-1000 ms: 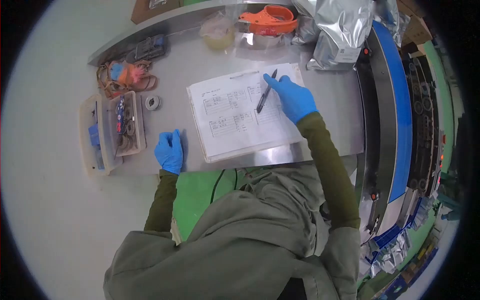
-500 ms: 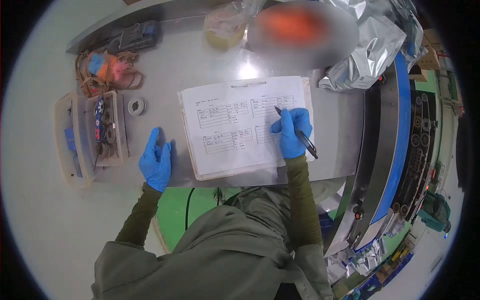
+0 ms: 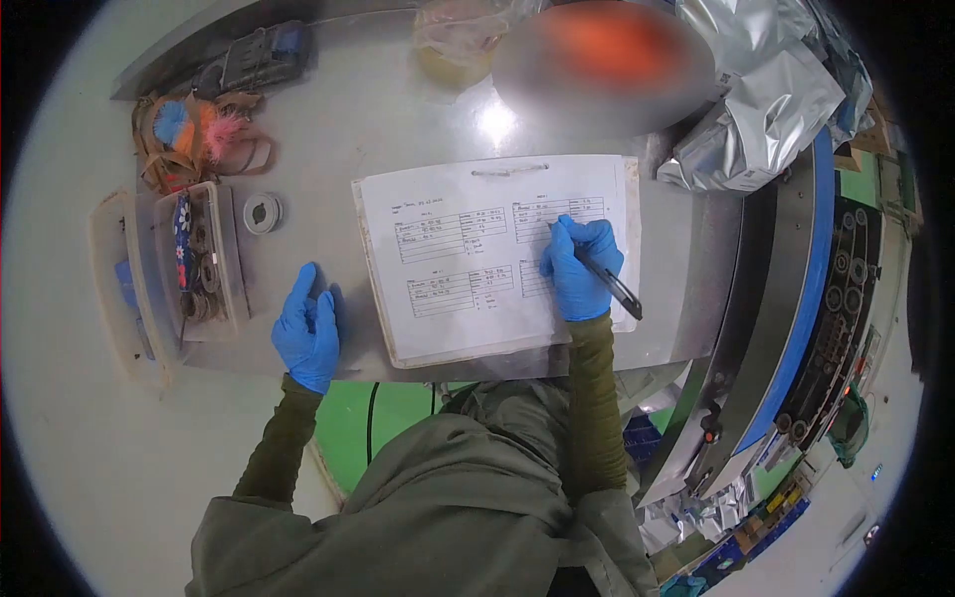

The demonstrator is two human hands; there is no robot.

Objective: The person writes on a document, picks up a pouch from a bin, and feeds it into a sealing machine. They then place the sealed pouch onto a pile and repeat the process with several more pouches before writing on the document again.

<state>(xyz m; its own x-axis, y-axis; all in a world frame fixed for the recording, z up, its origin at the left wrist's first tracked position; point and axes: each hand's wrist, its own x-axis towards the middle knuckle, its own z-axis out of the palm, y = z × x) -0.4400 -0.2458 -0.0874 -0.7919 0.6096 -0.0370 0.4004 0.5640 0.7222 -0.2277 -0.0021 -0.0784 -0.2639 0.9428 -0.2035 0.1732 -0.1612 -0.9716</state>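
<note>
- Papers (image 3: 453,323) lay on the table (image 3: 348,129) before you.
- A box (image 3: 237,259) stood at your left, a spool (image 3: 263,213) beside it.
- Bags (image 3: 766,129) lay beyond, on your right.

- I'm in what looks like a factory workshop or packing area, at a bare metal bench (image 3: 338,149).
- Right beside my bench runs a long machine with a blue strip (image 3: 796,328) along it; past that, a dark frame (image 3: 831,298) carries round, wheel-like parts.
- Big silver foil bags (image 3: 751,114) are heaped at the bench's far right corner, with more shiny foil (image 3: 696,512) lower down beyond the machine.
- Green floor (image 3: 348,418) shows below me.
- I've got printed forms with filled-in tables (image 3: 448,249) before me, and a plastic tub of small parts (image 3: 204,259) to my left.
</note>
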